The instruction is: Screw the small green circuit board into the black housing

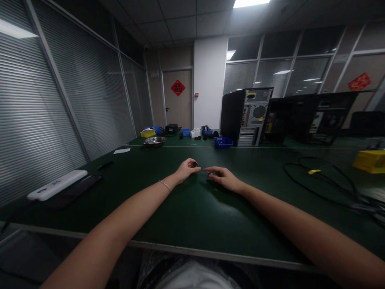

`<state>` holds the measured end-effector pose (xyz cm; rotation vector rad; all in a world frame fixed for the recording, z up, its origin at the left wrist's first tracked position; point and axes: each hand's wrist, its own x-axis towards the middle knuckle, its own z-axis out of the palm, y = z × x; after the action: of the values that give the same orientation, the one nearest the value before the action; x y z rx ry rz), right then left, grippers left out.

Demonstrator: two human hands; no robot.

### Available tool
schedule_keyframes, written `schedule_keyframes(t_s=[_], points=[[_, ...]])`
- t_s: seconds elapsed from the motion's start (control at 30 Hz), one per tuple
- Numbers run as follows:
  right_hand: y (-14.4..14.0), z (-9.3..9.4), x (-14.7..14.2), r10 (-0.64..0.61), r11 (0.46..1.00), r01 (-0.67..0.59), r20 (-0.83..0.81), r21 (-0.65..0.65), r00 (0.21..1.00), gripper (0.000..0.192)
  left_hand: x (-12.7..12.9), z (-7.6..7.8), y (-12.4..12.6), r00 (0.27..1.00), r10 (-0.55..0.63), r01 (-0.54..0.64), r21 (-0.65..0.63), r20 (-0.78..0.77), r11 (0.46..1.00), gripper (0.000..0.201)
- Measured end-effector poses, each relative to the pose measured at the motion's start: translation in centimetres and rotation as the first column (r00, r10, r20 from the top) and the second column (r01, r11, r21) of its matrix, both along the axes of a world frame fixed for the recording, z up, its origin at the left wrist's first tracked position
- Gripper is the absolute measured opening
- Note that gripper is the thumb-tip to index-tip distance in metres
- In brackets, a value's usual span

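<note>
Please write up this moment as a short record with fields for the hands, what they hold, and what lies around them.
left hand: left hand, curled, pinching a small dark object too small to identify
right hand: right hand, palm down on the dark green table mat, fingertips on a small item that cannot be made out
hands: fingertips nearly meeting
wrist: thin bracelet on left wrist
left side: white oblong case
right side: black cable loop, yellow box
far end: black computer tower, blue plastic bin, round metal bowl
</note>
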<state>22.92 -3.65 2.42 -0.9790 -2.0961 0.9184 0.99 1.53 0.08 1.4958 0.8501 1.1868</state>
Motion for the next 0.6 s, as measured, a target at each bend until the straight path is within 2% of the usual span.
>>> schedule_keyframes(t_s=[0.13, 0.27, 0.43, 0.6], points=[[0.0, -0.1, 0.1, 0.000, 1.000, 0.000, -0.014, -0.020, 1.000, 0.040, 0.3, 0.0, -0.1, 0.995, 0.052, -0.046, 0.071, -0.086, 0.996, 0.031], [0.0, -0.1, 0.1, -0.006, 0.999, 0.005, -0.044, -0.037, 0.999, 0.042, 0.3, 0.3, -0.5, 0.975, 0.093, -0.064, 0.145, -0.202, 0.987, 0.033], [0.3, -0.3, 0.1, -0.009, 0.999, 0.007, -0.056, -0.044, 0.998, 0.044, 0.1, 1.2, -1.3, 0.937, 0.059, 0.025, 0.233, -0.345, 0.972, 0.036], [0.4, -0.4, 0.2, 0.000, 0.998, -0.003, -0.052, -0.061, 0.999, 0.044, -0.1, 1.7, -1.5, 0.909, 0.056, 0.064, 0.271, -0.414, 0.961, 0.034]])
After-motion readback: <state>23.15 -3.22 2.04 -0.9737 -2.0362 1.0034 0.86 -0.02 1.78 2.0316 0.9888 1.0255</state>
